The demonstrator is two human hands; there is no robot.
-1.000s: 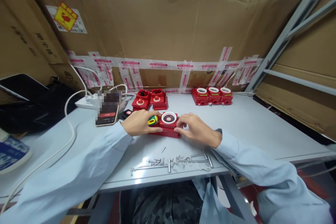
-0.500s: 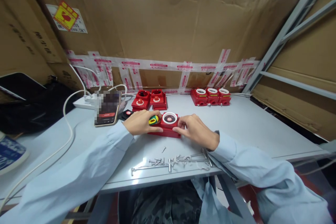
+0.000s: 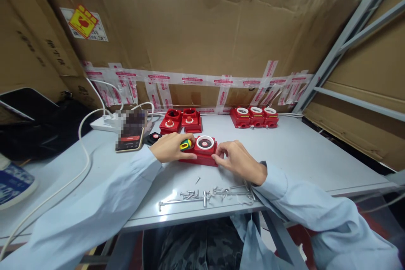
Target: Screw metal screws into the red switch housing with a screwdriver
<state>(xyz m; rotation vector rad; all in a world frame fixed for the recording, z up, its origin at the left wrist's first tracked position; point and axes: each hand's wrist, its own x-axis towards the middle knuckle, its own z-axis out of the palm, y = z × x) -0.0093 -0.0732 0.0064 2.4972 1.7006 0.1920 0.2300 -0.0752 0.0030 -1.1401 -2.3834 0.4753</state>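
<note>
A red alarm box [image 3: 202, 159] with a white-ringed round window [image 3: 205, 143] lies on the table in front of me. My left hand [image 3: 172, 147] is closed over its left end, with the thumb along the front. Within that grip shows a yellow-and-green handle, seemingly a screwdriver [image 3: 185, 145]; its shaft is hidden. Thumb and curled fingers of my right hand [image 3: 236, 158] hold the box's right edge. Nearer me are a loose screw [image 3: 198, 180], a pile of screws [image 3: 190, 195] and a metal T-shaped wrench [image 3: 183, 201].
Two red boxes with red knobs [image 3: 180, 121] stand behind, and three white-ringed ones [image 3: 255, 118] at back right. A black part [image 3: 154, 138], a phone [image 3: 130, 133], a power strip [image 3: 103, 123] and a white cable [image 3: 84, 147] are left. Cardboard [image 3: 196, 29] walls the back.
The right hand has shifted very slightly to the right, its fingertips still at the box's edge. The left hand and the box stay in place; the view has moved a little.
</note>
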